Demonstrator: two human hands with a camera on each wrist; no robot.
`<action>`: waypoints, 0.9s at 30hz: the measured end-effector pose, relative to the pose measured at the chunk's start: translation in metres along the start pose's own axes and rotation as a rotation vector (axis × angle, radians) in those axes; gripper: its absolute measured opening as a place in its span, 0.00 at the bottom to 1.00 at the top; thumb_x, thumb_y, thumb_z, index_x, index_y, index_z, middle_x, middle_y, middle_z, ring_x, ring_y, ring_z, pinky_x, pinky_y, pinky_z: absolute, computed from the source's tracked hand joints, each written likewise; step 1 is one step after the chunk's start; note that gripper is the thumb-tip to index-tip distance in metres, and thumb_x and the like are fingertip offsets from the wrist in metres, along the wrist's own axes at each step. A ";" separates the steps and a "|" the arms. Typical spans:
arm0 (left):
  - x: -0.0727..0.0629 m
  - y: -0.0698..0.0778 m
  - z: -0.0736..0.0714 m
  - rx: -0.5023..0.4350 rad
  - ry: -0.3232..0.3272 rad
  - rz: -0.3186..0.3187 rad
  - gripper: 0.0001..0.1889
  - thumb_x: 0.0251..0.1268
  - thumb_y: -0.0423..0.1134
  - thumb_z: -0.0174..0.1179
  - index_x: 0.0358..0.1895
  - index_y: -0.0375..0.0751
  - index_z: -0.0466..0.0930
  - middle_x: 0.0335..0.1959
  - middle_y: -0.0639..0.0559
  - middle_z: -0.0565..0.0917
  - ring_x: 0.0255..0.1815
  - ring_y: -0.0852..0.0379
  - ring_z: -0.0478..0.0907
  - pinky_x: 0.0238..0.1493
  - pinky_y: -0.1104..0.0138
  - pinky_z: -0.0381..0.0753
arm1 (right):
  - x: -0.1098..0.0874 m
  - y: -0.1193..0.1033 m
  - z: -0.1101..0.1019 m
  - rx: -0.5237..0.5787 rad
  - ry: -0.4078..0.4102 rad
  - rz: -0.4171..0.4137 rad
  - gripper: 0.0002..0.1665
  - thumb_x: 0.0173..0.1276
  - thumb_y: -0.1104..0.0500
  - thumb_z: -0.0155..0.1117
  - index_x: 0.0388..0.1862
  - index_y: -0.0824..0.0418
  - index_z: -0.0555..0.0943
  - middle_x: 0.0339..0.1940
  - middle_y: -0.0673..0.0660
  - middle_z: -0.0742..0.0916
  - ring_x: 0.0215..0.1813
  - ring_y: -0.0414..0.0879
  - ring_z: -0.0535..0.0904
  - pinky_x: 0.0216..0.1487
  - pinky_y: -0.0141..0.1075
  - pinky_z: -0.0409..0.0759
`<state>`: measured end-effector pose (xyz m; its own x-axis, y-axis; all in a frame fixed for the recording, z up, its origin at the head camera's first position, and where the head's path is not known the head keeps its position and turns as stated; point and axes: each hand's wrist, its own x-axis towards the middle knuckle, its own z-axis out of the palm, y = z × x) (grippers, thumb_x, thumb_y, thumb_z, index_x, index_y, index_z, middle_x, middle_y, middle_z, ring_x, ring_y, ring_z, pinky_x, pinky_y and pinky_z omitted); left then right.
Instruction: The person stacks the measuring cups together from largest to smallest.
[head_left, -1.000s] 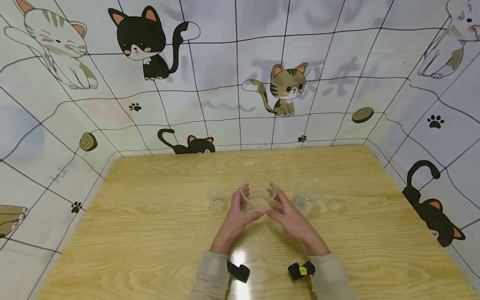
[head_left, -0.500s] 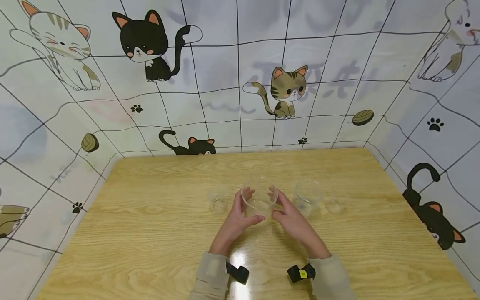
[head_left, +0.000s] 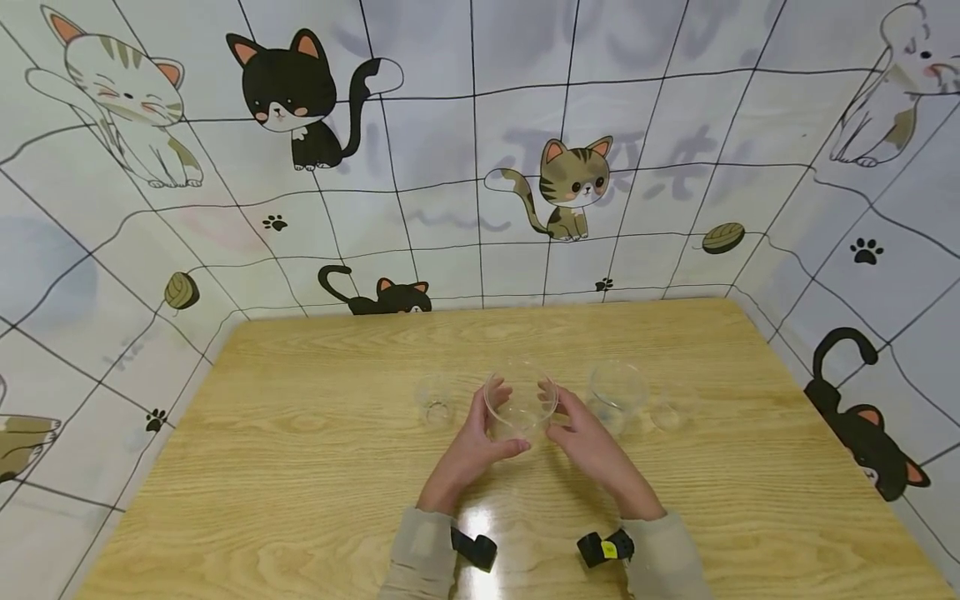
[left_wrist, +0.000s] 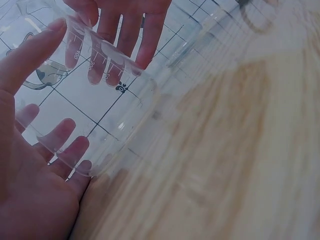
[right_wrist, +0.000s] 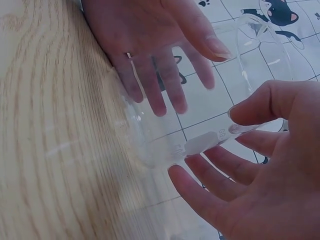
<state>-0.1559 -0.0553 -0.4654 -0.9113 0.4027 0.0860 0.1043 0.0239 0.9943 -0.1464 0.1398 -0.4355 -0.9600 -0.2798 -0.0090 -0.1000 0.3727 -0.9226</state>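
A clear glass beaker (head_left: 522, 414) stands upright in the middle of the head view, between both hands. My left hand (head_left: 477, 442) holds its left side, thumb in front and fingers around the glass. From the right, my right hand (head_left: 592, 442) holds it, thumb toward the near side. White scale marks and a blank white patch show on the beaker (right_wrist: 202, 142) in the right wrist view. Fingers of both hands are visible through the glass in the left wrist view. Whether the base touches the wood I cannot tell.
Another larger clear beaker (head_left: 617, 392) stands just right of my right hand. A small clear glass vessel (head_left: 666, 414) is farther right, and one more small glass vessel (head_left: 435, 404) stands left of the held beaker. Cat-patterned walls enclose the wooden table (head_left: 300, 467).
The held beaker has shifted slightly toward me with both hands. My thumbs, nearly touching a second ago, are now apart. The other glassware stays in place; the head view has tilted a little.
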 end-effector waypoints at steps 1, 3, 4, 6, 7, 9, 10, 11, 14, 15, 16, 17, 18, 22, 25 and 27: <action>0.001 -0.004 0.000 0.012 0.003 -0.001 0.48 0.44 0.39 0.69 0.66 0.65 0.46 0.67 0.47 0.56 0.67 0.52 0.51 0.61 0.49 0.51 | 0.000 0.000 0.000 -0.006 -0.002 0.004 0.33 0.64 0.67 0.48 0.68 0.57 0.56 0.65 0.55 0.65 0.63 0.52 0.62 0.55 0.50 0.67; 0.003 -0.011 0.000 0.033 0.008 -0.003 0.48 0.42 0.40 0.71 0.65 0.68 0.48 0.66 0.48 0.58 0.66 0.54 0.54 0.61 0.51 0.52 | -0.001 -0.001 -0.001 -0.020 -0.002 0.018 0.32 0.65 0.65 0.49 0.68 0.56 0.56 0.64 0.54 0.66 0.62 0.52 0.63 0.55 0.50 0.66; 0.003 -0.014 0.000 0.044 0.008 -0.005 0.49 0.41 0.41 0.71 0.65 0.69 0.48 0.66 0.48 0.58 0.65 0.55 0.54 0.61 0.52 0.52 | -0.002 -0.001 -0.001 -0.027 -0.001 0.025 0.32 0.65 0.65 0.49 0.68 0.55 0.57 0.64 0.54 0.66 0.62 0.51 0.63 0.54 0.50 0.66; 0.004 -0.016 0.000 0.052 0.003 -0.004 0.48 0.40 0.41 0.72 0.65 0.68 0.49 0.65 0.48 0.59 0.65 0.56 0.55 0.61 0.53 0.53 | -0.003 -0.003 -0.002 -0.040 0.001 0.038 0.30 0.66 0.63 0.49 0.67 0.54 0.58 0.63 0.53 0.67 0.61 0.51 0.64 0.54 0.51 0.66; 0.003 -0.014 0.000 0.045 -0.001 -0.003 0.48 0.40 0.41 0.72 0.65 0.66 0.50 0.65 0.47 0.59 0.65 0.55 0.55 0.61 0.53 0.53 | -0.004 -0.003 -0.003 -0.042 0.001 0.043 0.30 0.66 0.63 0.50 0.67 0.54 0.59 0.62 0.53 0.68 0.61 0.50 0.64 0.54 0.52 0.66; 0.002 -0.009 -0.001 0.028 -0.017 0.003 0.48 0.41 0.39 0.71 0.66 0.62 0.50 0.65 0.45 0.59 0.65 0.52 0.55 0.60 0.52 0.53 | -0.004 -0.004 -0.003 -0.037 0.007 0.052 0.29 0.66 0.61 0.51 0.66 0.53 0.61 0.61 0.52 0.69 0.60 0.50 0.65 0.54 0.52 0.66; 0.001 -0.005 -0.001 0.024 -0.026 0.005 0.48 0.41 0.38 0.71 0.66 0.58 0.49 0.65 0.44 0.58 0.65 0.50 0.54 0.60 0.51 0.52 | -0.004 -0.005 -0.004 -0.034 0.008 0.053 0.28 0.66 0.61 0.51 0.65 0.53 0.62 0.60 0.52 0.70 0.60 0.50 0.65 0.54 0.52 0.65; 0.000 -0.001 -0.001 0.021 -0.035 0.008 0.48 0.42 0.37 0.71 0.67 0.55 0.49 0.65 0.42 0.58 0.65 0.48 0.54 0.60 0.51 0.52 | -0.004 -0.005 -0.004 -0.032 0.008 0.051 0.28 0.66 0.61 0.51 0.65 0.53 0.62 0.60 0.53 0.70 0.60 0.50 0.65 0.54 0.52 0.66; -0.003 0.010 -0.001 0.031 -0.063 0.014 0.48 0.43 0.36 0.70 0.67 0.48 0.46 0.65 0.39 0.56 0.66 0.44 0.52 0.60 0.49 0.51 | -0.004 -0.005 -0.005 -0.029 0.004 0.035 0.27 0.66 0.62 0.51 0.64 0.55 0.63 0.60 0.53 0.70 0.59 0.50 0.66 0.53 0.51 0.67; -0.004 0.013 -0.001 0.039 -0.068 0.014 0.48 0.44 0.36 0.69 0.67 0.46 0.46 0.65 0.40 0.56 0.66 0.44 0.52 0.61 0.49 0.51 | -0.003 -0.005 -0.005 -0.029 0.003 0.028 0.27 0.66 0.63 0.51 0.64 0.56 0.63 0.60 0.54 0.71 0.59 0.51 0.66 0.53 0.50 0.67; -0.005 0.014 -0.001 0.046 -0.074 0.014 0.48 0.44 0.36 0.69 0.67 0.45 0.45 0.65 0.40 0.56 0.66 0.44 0.51 0.61 0.49 0.51 | -0.003 -0.005 -0.005 -0.029 0.001 0.024 0.27 0.65 0.64 0.51 0.64 0.56 0.64 0.60 0.54 0.71 0.59 0.51 0.67 0.53 0.50 0.67; -0.005 0.015 -0.001 0.051 -0.079 0.016 0.49 0.44 0.35 0.69 0.67 0.44 0.45 0.66 0.40 0.55 0.66 0.44 0.51 0.61 0.49 0.51 | -0.002 -0.004 -0.005 -0.031 -0.001 0.019 0.27 0.65 0.64 0.51 0.64 0.57 0.64 0.59 0.55 0.71 0.58 0.52 0.67 0.53 0.50 0.67; -0.005 0.015 -0.002 0.051 -0.084 0.021 0.49 0.44 0.35 0.69 0.67 0.43 0.44 0.66 0.41 0.55 0.66 0.45 0.50 0.61 0.49 0.50 | -0.002 -0.004 -0.004 -0.031 -0.001 0.019 0.26 0.65 0.64 0.51 0.63 0.57 0.64 0.59 0.55 0.72 0.58 0.52 0.67 0.53 0.50 0.67; -0.003 0.008 -0.002 0.034 -0.093 0.039 0.49 0.43 0.35 0.70 0.67 0.43 0.44 0.66 0.39 0.55 0.66 0.44 0.51 0.61 0.48 0.50 | -0.001 -0.003 -0.004 -0.031 0.001 0.025 0.26 0.65 0.64 0.51 0.63 0.57 0.65 0.58 0.55 0.73 0.58 0.52 0.67 0.53 0.50 0.67; 0.000 -0.004 -0.003 0.034 -0.082 0.021 0.50 0.42 0.38 0.71 0.67 0.50 0.44 0.65 0.44 0.57 0.65 0.48 0.54 0.61 0.50 0.53 | -0.002 -0.003 -0.005 -0.033 -0.004 0.036 0.26 0.66 0.61 0.51 0.63 0.55 0.64 0.59 0.53 0.72 0.59 0.51 0.67 0.52 0.50 0.67; 0.001 -0.012 -0.004 0.049 -0.072 0.010 0.50 0.41 0.41 0.71 0.66 0.56 0.45 0.64 0.48 0.59 0.65 0.50 0.55 0.61 0.52 0.54 | -0.002 -0.003 -0.006 -0.040 -0.011 0.039 0.25 0.67 0.59 0.51 0.64 0.52 0.64 0.58 0.52 0.72 0.59 0.50 0.66 0.52 0.49 0.68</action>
<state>-0.1599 -0.0584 -0.4768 -0.8792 0.4680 0.0889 0.1338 0.0636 0.9890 -0.1453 0.1441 -0.4302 -0.9605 -0.2738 -0.0495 -0.0728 0.4190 -0.9051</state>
